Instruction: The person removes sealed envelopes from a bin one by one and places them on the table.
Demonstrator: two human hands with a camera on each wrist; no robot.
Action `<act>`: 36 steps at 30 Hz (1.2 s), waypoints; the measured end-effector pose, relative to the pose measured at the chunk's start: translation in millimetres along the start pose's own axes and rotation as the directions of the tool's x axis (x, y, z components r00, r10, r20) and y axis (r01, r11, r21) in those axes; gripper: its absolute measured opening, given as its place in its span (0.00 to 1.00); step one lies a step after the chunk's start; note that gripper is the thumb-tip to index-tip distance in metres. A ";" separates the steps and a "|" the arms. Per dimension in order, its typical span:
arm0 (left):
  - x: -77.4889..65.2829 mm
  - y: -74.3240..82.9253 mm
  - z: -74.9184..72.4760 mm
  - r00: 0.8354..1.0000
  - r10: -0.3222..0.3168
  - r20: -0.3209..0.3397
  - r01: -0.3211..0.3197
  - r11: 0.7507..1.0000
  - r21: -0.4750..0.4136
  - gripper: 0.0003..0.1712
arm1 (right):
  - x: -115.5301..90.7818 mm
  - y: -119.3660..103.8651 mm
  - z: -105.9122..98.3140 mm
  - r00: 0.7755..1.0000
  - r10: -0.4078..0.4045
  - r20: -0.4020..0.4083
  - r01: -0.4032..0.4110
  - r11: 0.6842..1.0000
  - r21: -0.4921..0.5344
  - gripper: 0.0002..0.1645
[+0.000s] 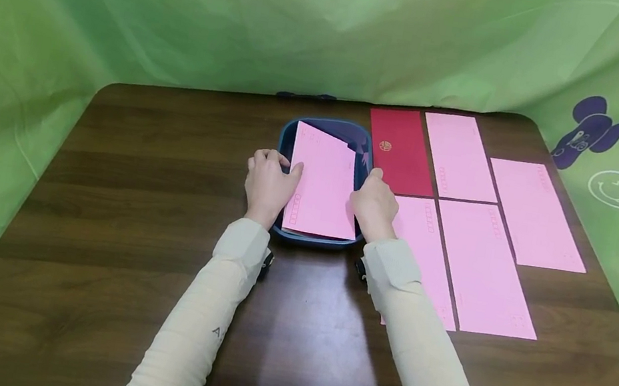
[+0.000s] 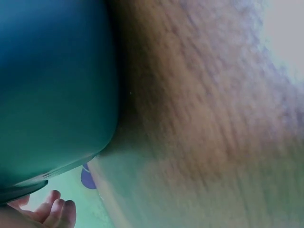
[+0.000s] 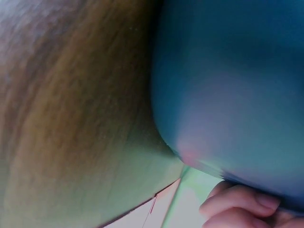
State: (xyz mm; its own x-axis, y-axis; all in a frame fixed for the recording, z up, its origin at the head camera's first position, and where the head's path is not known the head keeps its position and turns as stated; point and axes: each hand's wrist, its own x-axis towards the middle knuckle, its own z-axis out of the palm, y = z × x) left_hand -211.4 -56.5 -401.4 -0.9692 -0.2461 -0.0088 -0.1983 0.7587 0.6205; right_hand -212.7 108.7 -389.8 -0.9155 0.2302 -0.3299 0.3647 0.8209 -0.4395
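Seen from the head camera, with the blue tray [image 1: 289,132] as landmark. At the tray's left rim, the left hand [image 1: 268,183] pinched the left edge of a pink envelope [image 1: 323,185], fingers curled over it. The envelope lay tilted across the tray, its near end overhanging the front rim and its far corner inside. At the tray's right rim, the right hand [image 1: 373,204] gripped the envelope's right edge with curled fingers. Just right of the tray lay a red envelope [image 1: 401,150]; further right, four more pink envelopes [image 1: 482,268] lay flat in rows on the brown table [image 1: 131,205]. Both wrist views showed only the tray wall, close and blurred. Risk: the skewed envelope could catch on the rim and buckle if pressed down unevenly.
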 end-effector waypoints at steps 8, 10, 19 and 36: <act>1.6 -0.6 0.3 0.998 -0.016 0.062 0.017 1.000 -0.012 0.26 | 0.4 1.1 1.4 1.000 -0.005 -0.012 0.005 1.000 0.015 0.33; 2.0 -0.8 0.4 0.997 -0.010 0.074 0.011 1.000 -0.007 0.26 | 0.6 1.5 1.8 1.000 -0.008 -0.014 0.008 1.000 0.014 0.33; 0.8 -1.3 0.1 0.999 0.038 0.016 -0.038 0.999 -0.001 0.17 | 2.5 2.6 2.5 0.999 -0.024 -0.023 0.024 1.000 -0.006 0.33; -0.2 -2.4 -2.1 0.990 0.107 -0.088 -0.116 0.987 -0.110 0.17 | 1.3 1.9 3.4 0.999 -0.028 -0.024 0.027 0.999 -0.039 0.40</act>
State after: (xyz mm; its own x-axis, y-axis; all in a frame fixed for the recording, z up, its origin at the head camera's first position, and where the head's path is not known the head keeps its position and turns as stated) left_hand -210.4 -59.6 -401.2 -0.9683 -0.2157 0.1260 -0.0674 0.7113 0.6996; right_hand -212.6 108.8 -393.8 -0.9292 0.2193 -0.2975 0.3328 0.8465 -0.4156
